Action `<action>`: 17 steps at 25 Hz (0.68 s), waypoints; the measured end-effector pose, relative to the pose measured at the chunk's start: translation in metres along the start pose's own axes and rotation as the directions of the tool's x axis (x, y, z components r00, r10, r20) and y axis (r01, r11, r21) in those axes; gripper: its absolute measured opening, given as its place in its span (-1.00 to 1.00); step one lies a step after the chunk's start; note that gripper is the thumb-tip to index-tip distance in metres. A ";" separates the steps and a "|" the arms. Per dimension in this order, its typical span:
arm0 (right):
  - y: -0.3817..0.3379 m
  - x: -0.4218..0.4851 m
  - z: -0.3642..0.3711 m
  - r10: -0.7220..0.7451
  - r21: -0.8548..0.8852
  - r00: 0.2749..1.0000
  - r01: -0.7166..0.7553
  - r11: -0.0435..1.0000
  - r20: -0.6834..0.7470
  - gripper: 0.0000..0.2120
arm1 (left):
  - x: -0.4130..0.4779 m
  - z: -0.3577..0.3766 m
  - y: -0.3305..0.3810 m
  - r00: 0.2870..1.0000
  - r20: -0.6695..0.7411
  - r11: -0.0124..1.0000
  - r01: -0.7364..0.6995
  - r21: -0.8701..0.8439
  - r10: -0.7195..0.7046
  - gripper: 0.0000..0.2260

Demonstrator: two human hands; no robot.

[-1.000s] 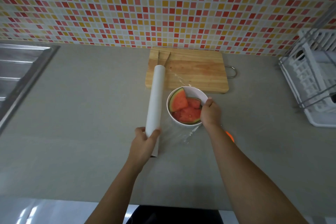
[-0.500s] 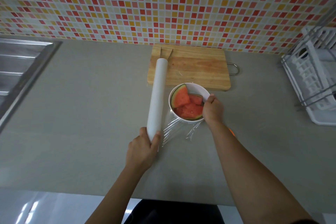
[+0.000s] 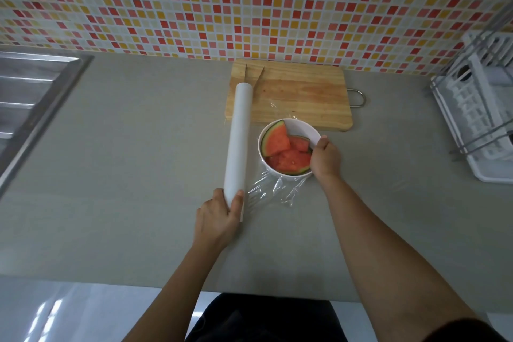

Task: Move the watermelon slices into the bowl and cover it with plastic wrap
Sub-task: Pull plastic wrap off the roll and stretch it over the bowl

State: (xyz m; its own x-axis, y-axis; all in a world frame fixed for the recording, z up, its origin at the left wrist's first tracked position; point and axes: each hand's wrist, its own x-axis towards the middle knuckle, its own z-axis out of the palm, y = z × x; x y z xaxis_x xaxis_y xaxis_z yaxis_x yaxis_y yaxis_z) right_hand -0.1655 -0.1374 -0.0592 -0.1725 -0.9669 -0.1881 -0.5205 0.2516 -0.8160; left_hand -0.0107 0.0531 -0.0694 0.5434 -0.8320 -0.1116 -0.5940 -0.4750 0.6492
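A white bowl [image 3: 301, 128] stands on the grey counter just in front of the wooden cutting board [image 3: 302, 94]. Several watermelon slices [image 3: 283, 150] lie inside it. My right hand [image 3: 325, 158] grips the bowl's right rim, thumb over the edge. A long white roll of plastic wrap [image 3: 238, 136] lies to the left of the bowl, its far end over the board. My left hand [image 3: 219, 216] holds the roll's near end. A clear sheet of wrap [image 3: 273, 189] runs from the roll under the bowl and lies crinkled on the counter in front of it.
A steel sink [image 3: 30, 100] sits at the far left. A white dish rack [image 3: 480, 119] stands at the right edge. The tiled wall [image 3: 249, 3] backs the counter. The counter's front edge [image 3: 138, 283] is close to my body.
The bowl with my right hand has shifted slightly; the pulled-out wrap now spreads wider in front of it. My left hand keeps its hold on the roll's near end.
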 end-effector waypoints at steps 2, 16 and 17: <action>-0.001 -0.002 -0.002 0.031 -0.006 0.999 -0.031 1.000 0.031 -0.51 | 0.003 0.000 -0.003 0.999 0.036 1.000 -0.013 0.014 0.012 -0.67; 0.037 -0.028 -0.077 -0.032 -0.548 0.993 0.087 0.832 0.109 -0.65 | 0.006 -0.003 -0.011 0.995 0.072 0.995 -0.066 -0.073 0.071 -0.53; 0.039 -0.033 -0.077 0.015 -0.576 0.991 0.065 0.815 0.134 -0.63 | 0.006 -0.002 -0.011 0.995 0.070 0.995 -0.071 -0.071 0.076 -0.56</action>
State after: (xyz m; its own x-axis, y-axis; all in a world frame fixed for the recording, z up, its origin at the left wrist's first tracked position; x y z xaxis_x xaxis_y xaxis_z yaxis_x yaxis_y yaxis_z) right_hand -0.2444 -0.0922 -0.0433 -0.0669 -0.9599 -0.2721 -0.9173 0.1665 -0.3618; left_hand 0.0008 0.0541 -0.0759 0.4542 -0.8835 -0.1144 -0.5871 -0.3935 0.7074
